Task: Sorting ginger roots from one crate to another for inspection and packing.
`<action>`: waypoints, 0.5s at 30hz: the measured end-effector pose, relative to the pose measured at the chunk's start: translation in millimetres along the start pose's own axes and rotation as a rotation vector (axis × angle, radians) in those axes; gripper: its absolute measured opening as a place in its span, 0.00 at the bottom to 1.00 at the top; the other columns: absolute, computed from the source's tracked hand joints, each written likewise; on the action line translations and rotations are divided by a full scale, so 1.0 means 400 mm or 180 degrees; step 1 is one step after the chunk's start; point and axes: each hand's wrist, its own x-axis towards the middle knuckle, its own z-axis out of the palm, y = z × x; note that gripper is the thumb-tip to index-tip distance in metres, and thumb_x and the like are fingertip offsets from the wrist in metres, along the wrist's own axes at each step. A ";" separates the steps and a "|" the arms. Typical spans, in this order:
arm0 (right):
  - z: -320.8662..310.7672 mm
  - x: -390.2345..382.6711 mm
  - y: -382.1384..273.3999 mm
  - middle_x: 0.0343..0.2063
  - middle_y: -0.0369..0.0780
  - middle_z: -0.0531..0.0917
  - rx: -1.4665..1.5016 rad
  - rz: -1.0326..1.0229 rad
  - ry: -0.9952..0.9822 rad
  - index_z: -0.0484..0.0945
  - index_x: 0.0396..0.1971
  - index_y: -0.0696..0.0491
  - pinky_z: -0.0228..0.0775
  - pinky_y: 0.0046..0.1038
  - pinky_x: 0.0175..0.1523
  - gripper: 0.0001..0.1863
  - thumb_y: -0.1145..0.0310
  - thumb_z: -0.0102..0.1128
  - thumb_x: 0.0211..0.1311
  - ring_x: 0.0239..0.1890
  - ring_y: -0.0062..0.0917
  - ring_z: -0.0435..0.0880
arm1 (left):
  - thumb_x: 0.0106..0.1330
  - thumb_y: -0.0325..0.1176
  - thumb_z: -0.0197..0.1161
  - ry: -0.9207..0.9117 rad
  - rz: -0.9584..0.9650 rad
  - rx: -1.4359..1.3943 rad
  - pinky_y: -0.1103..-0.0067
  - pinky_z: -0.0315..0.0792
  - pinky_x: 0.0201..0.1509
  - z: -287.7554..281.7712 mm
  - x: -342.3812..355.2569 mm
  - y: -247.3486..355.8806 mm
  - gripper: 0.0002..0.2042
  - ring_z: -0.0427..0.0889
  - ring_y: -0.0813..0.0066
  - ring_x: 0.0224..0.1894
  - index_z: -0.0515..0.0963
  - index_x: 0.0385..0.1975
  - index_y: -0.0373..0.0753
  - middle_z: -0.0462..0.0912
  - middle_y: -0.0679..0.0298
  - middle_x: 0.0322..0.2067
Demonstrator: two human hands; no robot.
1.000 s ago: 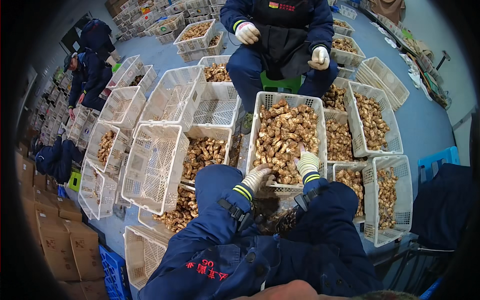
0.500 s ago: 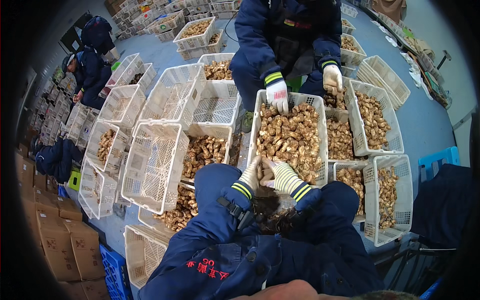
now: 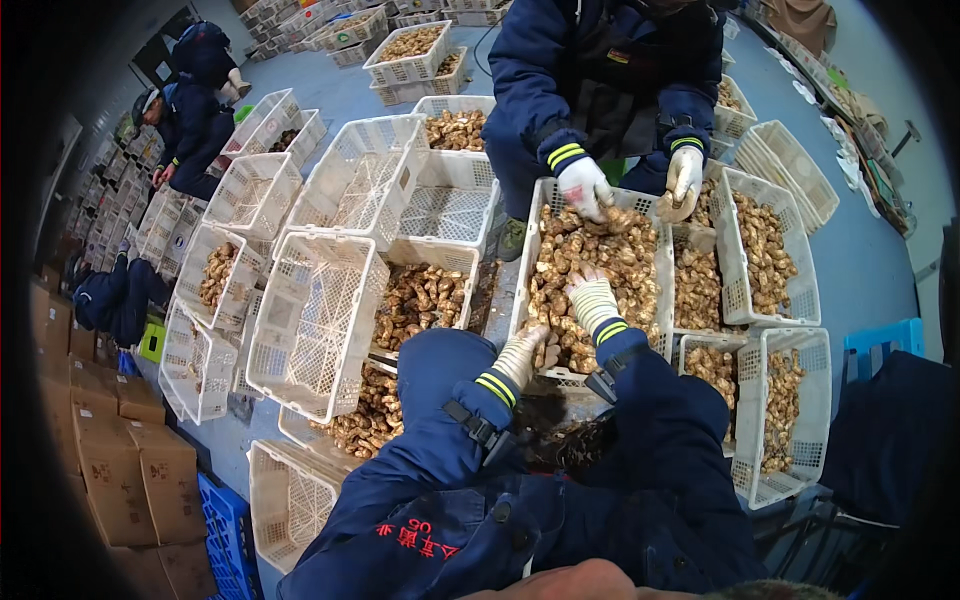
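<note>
A white crate (image 3: pixel 522 305) full of brown-stemmed mushrooms (image 3: pixel 630 265) stands in front of me between my knees. My left hand (image 3: pixel 522 355), in a pale striped glove, is curled round a mushroom (image 3: pixel 545 345) at the crate's near left edge. My right hand (image 3: pixel 592 298), gloved alike, reaches over the middle of the pile, fingers apart and resting on the mushrooms. Across from me a co-worker's white-gloved hand (image 3: pixel 585 188) touches the back of the pile, while their other hand (image 3: pixel 683 183) holds a mushroom above the crate's back right corner.
Several white crates (image 3: pixel 338 160), some filled, flank me on both sides. Cardboard boxes (image 3: pixel 140 480) and a blue plastic crate (image 3: pixel 222 530) lie lower left. A blue stool (image 3: pixel 880 335) stands at my right. Two other workers (image 3: pixel 190 130) crouch or bend at upper left, another (image 3: pixel 110 305) below them.
My hands met at the near edge half a second ago; my right hand has since moved forward onto the pile. The co-worker has leaned in, bringing both gloved hands down to the crate.
</note>
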 end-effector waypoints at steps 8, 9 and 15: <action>0.092 0.045 0.036 0.58 0.43 0.69 -0.0580 -0.0100 -0.0127 0.72 0.50 0.58 0.46 0.40 0.67 0.22 0.63 0.46 0.58 0.65 0.36 0.57 | 0.61 0.36 0.60 -0.0137 -0.0180 -0.0435 0.78 0.76 0.26 0.042 0.006 0.013 0.08 0.80 0.71 0.27 0.73 0.36 0.41 0.79 0.64 0.28; 0.115 0.045 0.040 0.56 0.42 0.71 -0.0620 -0.0194 -0.0031 0.74 0.49 0.57 0.47 0.39 0.67 0.21 0.63 0.46 0.58 0.65 0.36 0.58 | 0.61 0.36 0.61 -0.0253 -0.0130 -0.0464 0.78 0.76 0.28 0.036 0.014 0.007 0.09 0.80 0.71 0.28 0.73 0.37 0.40 0.79 0.64 0.29; 0.061 0.003 -0.017 0.48 0.40 0.76 0.0070 0.0107 -0.0041 0.78 0.40 0.52 0.52 0.41 0.65 0.14 0.67 0.48 0.58 0.59 0.37 0.66 | 0.59 0.39 0.63 0.0148 0.0284 -0.0350 0.81 0.75 0.29 0.006 -0.020 0.025 0.11 0.78 0.76 0.27 0.73 0.35 0.40 0.78 0.66 0.28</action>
